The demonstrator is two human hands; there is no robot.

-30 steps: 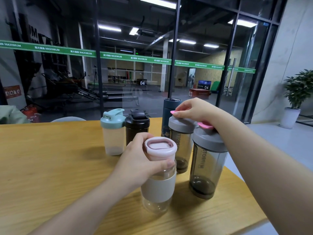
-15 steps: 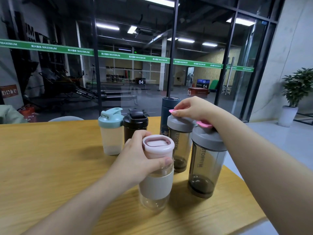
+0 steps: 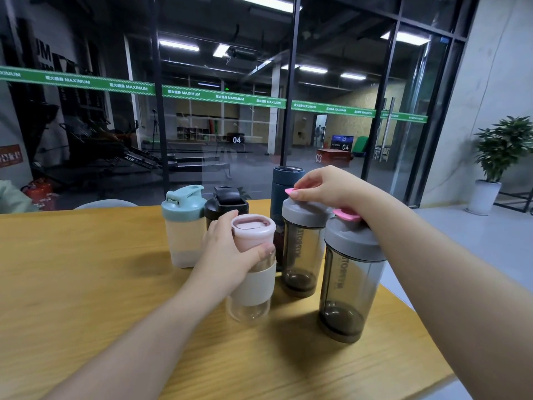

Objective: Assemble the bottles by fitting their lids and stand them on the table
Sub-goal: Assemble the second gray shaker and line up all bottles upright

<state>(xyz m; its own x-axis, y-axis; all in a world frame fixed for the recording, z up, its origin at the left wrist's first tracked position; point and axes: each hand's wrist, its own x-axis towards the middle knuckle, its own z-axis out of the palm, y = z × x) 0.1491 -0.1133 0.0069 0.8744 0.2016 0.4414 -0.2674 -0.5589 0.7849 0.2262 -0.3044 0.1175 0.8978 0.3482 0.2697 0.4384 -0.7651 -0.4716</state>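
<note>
Head view: left hand (image 3: 227, 255) grips pink-lidded bottle (image 3: 252, 272).

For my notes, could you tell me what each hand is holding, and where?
The left hand grips the glass bottle just below its pink lid. The right hand pinches the pink flap atop a grey-lidded shaker.

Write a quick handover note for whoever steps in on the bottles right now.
Left hand grips the pink-lidded glass bottle, standing on the table.
Right hand pinches the pink flap on the rear smoky bottle's grey lid.
Done: all six bottles stand upright, lids on, including the front smoky bottle.
Left: shut that flap, check the pink lid is tight, let go.
</note>
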